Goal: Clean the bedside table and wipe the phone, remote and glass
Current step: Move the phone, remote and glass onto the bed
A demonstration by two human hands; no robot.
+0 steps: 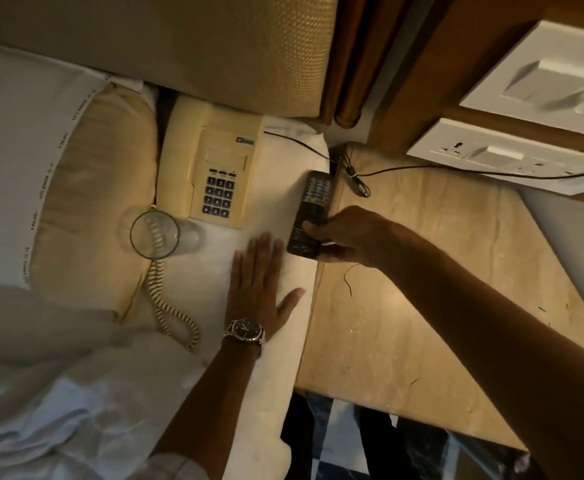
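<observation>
The black remote (313, 202) lies along the bed's right edge, and my right hand (344, 237) grips its near end. My left hand (261, 282), a watch on its wrist, rests flat with straight fingers on the white sheet (276, 358) just left of the remote. A cream phone (210, 161) sits on the bed further left, its coiled cord (165, 306) trailing toward me. A clear glass (160, 233) lies on its side in front of the phone, against a beige pillow. The marble bedside table (422, 289) is on the right, bare except for a thin black cable.
A black cable (404, 171) runs from the phone across the table's far end. White switch and socket plates (508, 157) are on the wooden wall panel at right. A padded headboard (214, 46) is behind the phone. Rumpled white bedding (58, 393) fills the lower left.
</observation>
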